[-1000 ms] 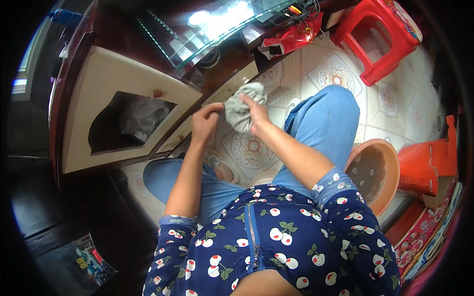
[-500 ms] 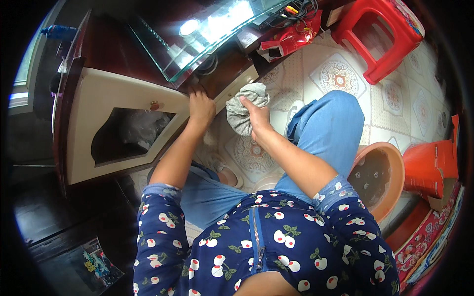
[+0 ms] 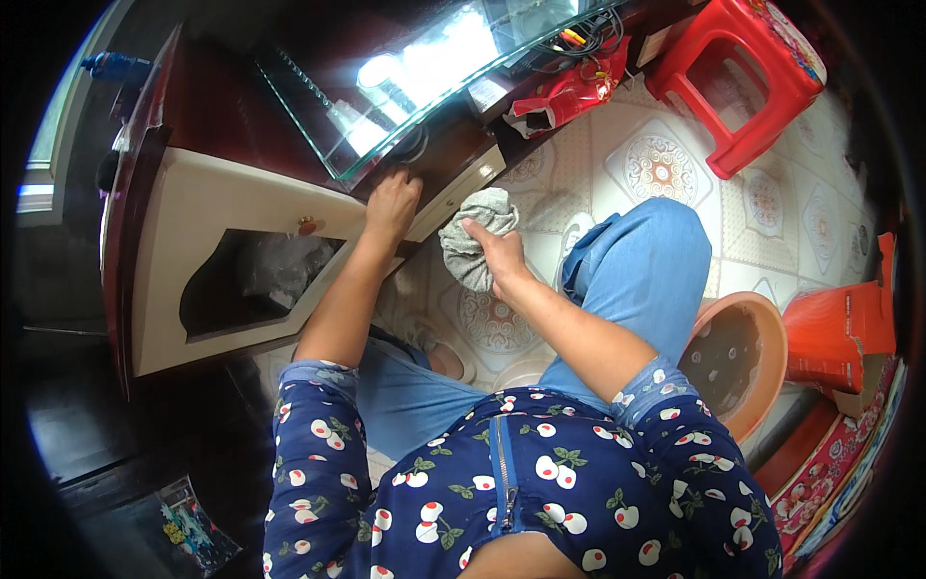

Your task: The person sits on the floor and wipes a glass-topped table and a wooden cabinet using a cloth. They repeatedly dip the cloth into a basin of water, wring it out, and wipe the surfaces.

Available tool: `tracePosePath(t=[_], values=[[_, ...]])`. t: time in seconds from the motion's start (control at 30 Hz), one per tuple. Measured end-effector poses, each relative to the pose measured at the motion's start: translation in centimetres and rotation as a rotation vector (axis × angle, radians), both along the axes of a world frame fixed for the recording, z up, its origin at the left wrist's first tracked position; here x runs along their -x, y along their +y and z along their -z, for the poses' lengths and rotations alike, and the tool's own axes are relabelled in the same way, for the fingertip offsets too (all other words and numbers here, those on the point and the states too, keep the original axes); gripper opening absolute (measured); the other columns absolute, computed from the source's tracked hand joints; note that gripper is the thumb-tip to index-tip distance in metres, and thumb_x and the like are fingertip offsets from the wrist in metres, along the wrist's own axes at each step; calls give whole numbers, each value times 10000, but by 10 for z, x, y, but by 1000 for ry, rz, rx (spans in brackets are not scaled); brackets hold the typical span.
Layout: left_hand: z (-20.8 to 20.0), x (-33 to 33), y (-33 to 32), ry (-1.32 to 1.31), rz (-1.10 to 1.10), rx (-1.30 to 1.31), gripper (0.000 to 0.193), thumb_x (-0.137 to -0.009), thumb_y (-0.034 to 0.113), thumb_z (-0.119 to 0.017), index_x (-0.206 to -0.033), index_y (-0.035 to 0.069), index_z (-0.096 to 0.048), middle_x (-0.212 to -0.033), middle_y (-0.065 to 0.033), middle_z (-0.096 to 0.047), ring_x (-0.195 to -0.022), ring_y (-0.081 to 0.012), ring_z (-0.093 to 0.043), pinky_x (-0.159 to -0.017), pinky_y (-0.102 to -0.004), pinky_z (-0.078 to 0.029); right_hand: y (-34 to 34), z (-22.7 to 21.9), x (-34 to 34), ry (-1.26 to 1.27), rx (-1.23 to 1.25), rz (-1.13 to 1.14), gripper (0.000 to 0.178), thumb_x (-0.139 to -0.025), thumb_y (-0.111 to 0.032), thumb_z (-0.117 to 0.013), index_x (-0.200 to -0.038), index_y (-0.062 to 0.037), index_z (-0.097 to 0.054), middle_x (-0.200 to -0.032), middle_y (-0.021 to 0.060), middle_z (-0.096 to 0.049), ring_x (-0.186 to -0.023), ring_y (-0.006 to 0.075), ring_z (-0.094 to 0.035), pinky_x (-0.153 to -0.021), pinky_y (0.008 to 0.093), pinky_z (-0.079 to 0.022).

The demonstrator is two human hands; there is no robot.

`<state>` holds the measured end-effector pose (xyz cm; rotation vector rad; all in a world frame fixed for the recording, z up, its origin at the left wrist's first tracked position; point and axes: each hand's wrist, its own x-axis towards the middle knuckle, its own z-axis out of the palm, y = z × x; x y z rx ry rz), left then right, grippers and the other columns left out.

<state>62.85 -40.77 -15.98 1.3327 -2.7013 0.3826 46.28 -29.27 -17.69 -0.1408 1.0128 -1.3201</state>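
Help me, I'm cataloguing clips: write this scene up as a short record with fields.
Left hand: left hand at the edge of the dark wood cabinet, near the glass top; exact contact unclear
Right hand: right hand gripping a bunched grey cloth
Cabinet front: cream door with a dark window and round knob
Right side: red stool, orange bucket
Floor: patterned tiles

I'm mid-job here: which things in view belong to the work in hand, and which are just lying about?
Apparently in use:
grey cloth, bunched in the right hand
cabinet, with the left hand at its edge; contact is hard to tell

Apparently lying about, untouched:
red stool
red bag
orange box
peach bucket, though its link to the work is unclear
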Motion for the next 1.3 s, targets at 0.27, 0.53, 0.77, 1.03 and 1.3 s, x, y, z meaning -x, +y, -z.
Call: tracePosePath(t=[0.27,0.53,0.77,1.03,1.3], values=[[16,-7,-9,-59,-169,40,127,-774,134,-571,-773,61,-675,-821,-135,-665,-863,-304,-657,-636,-393,-553,-49,0,1,677,324,-31,434,-720,-276,-764,-1032,-12,-619,-936,159,-680,-886,251,-663,-797,342,-493],[-14,15,74,60,173,-41,233,-725,146,-592,-932,64,-664,-1047,-138,-567,-1059,-317,-483,-920,-461,-384,-152,-5,-7,1662,278,-561,763,-765,-319,-659,-1356,39,-335,-1348,245,-416,-1258,352,-411,-1035,415,-362],[-10,-12,99,154,-30,-717,308,-705,73,-603,-1003,106,-671,-944,-90,-592,-927,-282,-551,-775,-381,-500,-185,-10,-31,1777,187,-904,491,-890,-352,-484,-1310,-97,-491,-1328,153,-500,-1192,281,-520,-924,386,-461],[-1,-23,84,279,-76,-730,231,-760,91,-595,-974,80,-679,-969,-123,-653,-938,-322,-594,-813,-396,-500,-182,35,9,1692,327,-672,508,-812,-427,-573,-1079,3,-614,-1070,223,-628,-1000,357,-608,-848,408,-488],[11,-41,76,322,-124,-685,265,-780,162,-582,-1017,100,-685,-995,-136,-662,-973,-312,-600,-851,-413,-494,-120,29,28,634,497,-298,391,-737,-107,-641,-1119,-32,-606,-996,22,-640,-919,130,-593,-822,279,-474]])
